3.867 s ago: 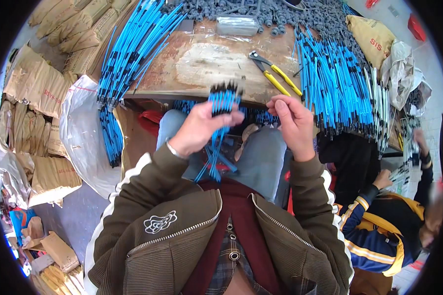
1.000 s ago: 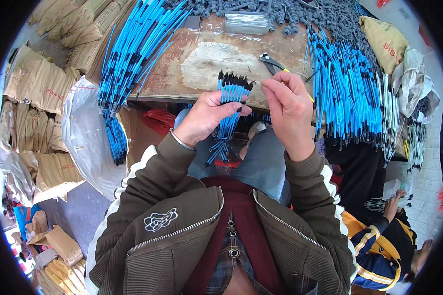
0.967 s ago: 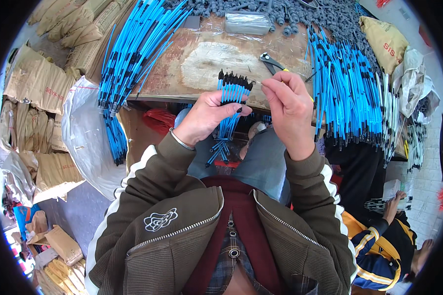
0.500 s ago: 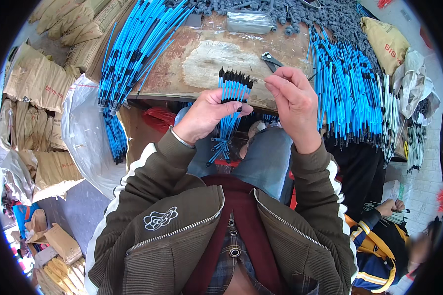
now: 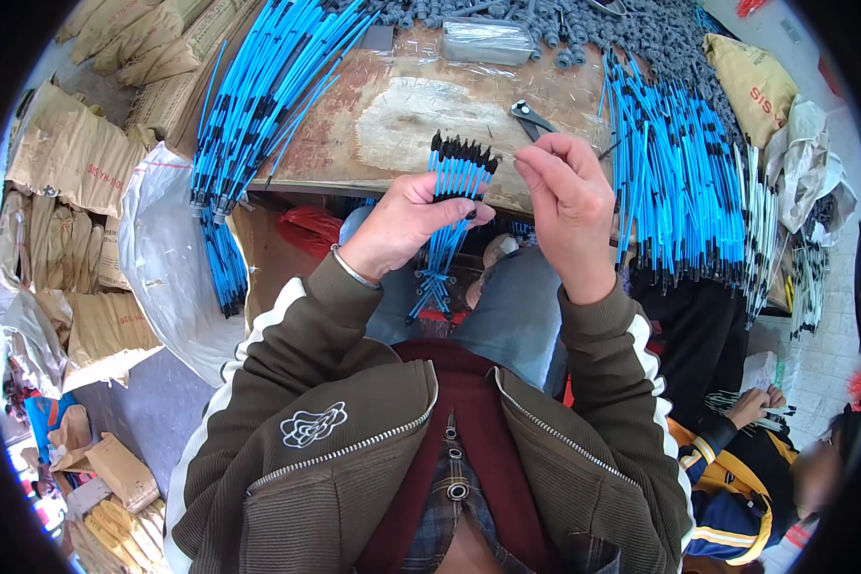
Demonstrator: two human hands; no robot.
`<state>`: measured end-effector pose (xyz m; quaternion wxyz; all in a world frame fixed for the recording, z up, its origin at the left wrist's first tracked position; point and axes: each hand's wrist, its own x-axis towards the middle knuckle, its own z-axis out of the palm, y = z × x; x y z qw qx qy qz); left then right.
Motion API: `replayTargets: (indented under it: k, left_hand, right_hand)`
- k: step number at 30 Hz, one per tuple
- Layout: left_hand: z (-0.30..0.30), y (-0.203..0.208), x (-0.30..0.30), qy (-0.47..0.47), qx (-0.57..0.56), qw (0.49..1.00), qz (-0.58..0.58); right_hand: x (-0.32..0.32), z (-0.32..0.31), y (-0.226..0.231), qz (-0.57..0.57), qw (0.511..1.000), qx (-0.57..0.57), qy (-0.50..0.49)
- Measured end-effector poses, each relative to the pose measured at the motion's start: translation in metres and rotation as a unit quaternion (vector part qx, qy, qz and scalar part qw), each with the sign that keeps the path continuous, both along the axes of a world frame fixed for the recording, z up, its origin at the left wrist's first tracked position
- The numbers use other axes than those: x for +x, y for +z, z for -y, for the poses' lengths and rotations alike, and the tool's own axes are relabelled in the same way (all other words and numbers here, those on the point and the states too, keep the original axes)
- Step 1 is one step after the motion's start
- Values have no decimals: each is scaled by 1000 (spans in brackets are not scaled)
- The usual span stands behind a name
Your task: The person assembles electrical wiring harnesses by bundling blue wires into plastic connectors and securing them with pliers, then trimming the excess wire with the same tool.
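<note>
While our left hand (image 5: 407, 222) is wrapped around a bundle of blue cables (image 5: 447, 218), fingers and thumb clamped on it just under the black tips, the bundle stands nearly upright at the front edge of the wooden table (image 5: 392, 105), its lower end hanging down over our lap. Our right hand (image 5: 569, 206) sits just beside it at three o'clock, thumb and forefinger pinched together near the bundle's top; whether they grip anything we cannot tell, since any piece there is too thin to make out.

At twelve o'clock from our hands lies a bare patch of the table, worn pale in the middle, which is the only open room on the top. It is hemmed in on both sides: a thick pile of blue cables (image 5: 268, 86) runs from eleven o'clock down over the table's left edge, and a second, wider pile of cables (image 5: 679, 182) drapes over the right edge at two o'clock. Pliers (image 5: 531, 120) lie on the wood just above our right hand. A clear plastic bag (image 5: 488, 40) and a heap of grey parts (image 5: 631, 33) crowd the far edge.

Paper sacks (image 5: 67, 172) fill the nine o'clock side. At four o'clock another person's hand (image 5: 751, 407) holds a small bunch, well apart from ours.
</note>
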<state>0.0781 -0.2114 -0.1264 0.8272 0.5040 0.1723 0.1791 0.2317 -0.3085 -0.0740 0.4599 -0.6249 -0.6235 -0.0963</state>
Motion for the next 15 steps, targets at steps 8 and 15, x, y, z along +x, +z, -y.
replayTargets:
  k: [8, 15]
  left_hand:
    - [-1, 0, 0, -12, 9, 1000, 5]
    - [-3, -3, -2, -23, 24, 999, 11]
  right_hand:
    - [-3, -5, -9, -92, 995, 6, 26]
    - [0, -6, -6, -137, 989, -19, 57]
